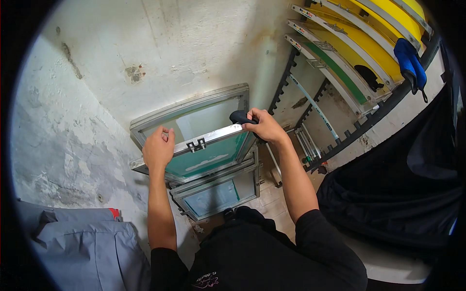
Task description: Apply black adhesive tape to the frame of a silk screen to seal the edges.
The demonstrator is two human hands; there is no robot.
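A framed screen with a silver metal rim [213, 133] and green mesh stands tilted before me, two black clips on its upper edge. My right hand [266, 127] is closed on a black cloth-like piece [239, 117] at the right end of that edge; its exact kind is unclear. Over the edge's left part is my left hand [159, 147], its fingers loosely curled, with nothing visible in them. Whether its palm touches the rim is hidden. Behind leans another framed screen [189, 104] against the wall. Below stands a further framed screen [213, 194] with a bluish panel.
A black rack [357, 131] at the right carries several yellow and green framed screens [340, 72]. From it hangs a blue and black glove-like item [410, 63]. Black fabric [393, 189] drapes at the right, grey fabric [92, 247] lies lower left. Rough walls [63, 145] enclose the corner.
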